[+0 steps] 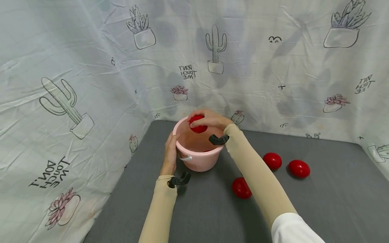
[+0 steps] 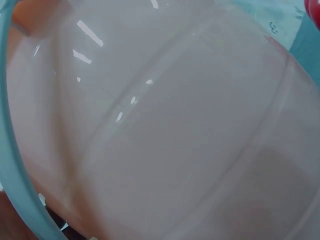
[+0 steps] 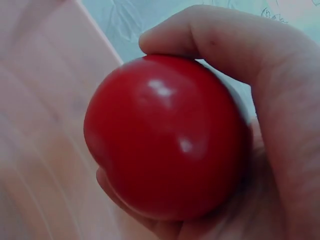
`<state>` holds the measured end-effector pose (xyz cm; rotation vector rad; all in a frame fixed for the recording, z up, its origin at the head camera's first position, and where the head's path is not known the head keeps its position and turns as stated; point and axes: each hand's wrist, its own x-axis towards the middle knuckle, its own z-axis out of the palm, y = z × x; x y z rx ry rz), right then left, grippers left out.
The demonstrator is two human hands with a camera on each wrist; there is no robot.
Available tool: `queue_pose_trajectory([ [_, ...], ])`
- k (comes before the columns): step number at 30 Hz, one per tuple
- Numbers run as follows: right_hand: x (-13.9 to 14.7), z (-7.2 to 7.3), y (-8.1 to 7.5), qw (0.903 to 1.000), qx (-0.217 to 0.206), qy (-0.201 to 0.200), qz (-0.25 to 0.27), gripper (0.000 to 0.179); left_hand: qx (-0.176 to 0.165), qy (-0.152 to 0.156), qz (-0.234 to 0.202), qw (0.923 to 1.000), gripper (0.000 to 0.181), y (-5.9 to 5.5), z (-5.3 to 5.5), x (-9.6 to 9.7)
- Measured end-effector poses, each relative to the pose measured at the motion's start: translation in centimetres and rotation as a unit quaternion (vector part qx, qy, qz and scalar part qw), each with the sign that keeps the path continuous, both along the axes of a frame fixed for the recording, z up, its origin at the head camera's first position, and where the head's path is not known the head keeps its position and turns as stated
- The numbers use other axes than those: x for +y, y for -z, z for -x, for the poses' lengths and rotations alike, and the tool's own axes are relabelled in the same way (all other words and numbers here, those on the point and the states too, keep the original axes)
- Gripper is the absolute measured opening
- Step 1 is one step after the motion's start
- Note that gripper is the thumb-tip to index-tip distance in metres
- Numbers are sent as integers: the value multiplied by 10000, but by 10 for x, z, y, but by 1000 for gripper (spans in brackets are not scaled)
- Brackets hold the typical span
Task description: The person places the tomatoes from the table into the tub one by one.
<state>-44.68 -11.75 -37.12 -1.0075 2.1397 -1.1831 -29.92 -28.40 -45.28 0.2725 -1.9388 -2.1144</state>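
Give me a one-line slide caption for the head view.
Right hand holds a red ball over the pink bucket, left hand steadies its side, three balls on the grey table.

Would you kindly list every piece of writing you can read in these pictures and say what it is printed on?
"DON'T TOUCH ME", mirrored: printed cloth backdrop, back wall.
The same, mirrored: cloth, far right.
The same, mirrored and tilted: cloth, lower left.
Pink bucket, red balls: no writing.

Glossy red ball (image 1: 198, 125) gripped in curled fingers of the right hand (image 1: 209, 118), held over the open mouth of a pale pink bucket (image 1: 199, 158) (upright on grey surface), left hand (image 1: 170, 156) resting against bucket's side
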Motion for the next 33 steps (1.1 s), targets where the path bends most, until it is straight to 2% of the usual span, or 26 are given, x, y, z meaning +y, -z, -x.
queue_pose_trajectory([
  [3,0,-2,-1,9999,-77,-99,1,39,15,2,-11,10000,47,1,0,1],
  [8,-2,-3,0,9989,-125,-229,-398,42,106,-3,-16,9999,49,2,2,1],
  [12,-5,-4,1,9966,-587,-252,-522,48,252,-29,0,9997,49,2,3,0],
  [16,-7,-4,3,9926,-1121,-202,-411,50,373,-33,-26,9993,48,2,5,-1],
  [21,-8,-5,4,9882,-1418,-261,-519,51,414,14,-18,9991,48,3,7,-3],
  [26,-8,-2,6,9871,-1405,-256,-726,50,449,51,-12,9990,47,5,9,-3],
  [30,-9,1,7,9890,-1151,-406,-834,52,431,59,-4,9991,46,6,11,-4],
  [33,-9,2,8,9889,-1202,-393,-786,51,459,65,7,9989,46,6,13,-5],
])
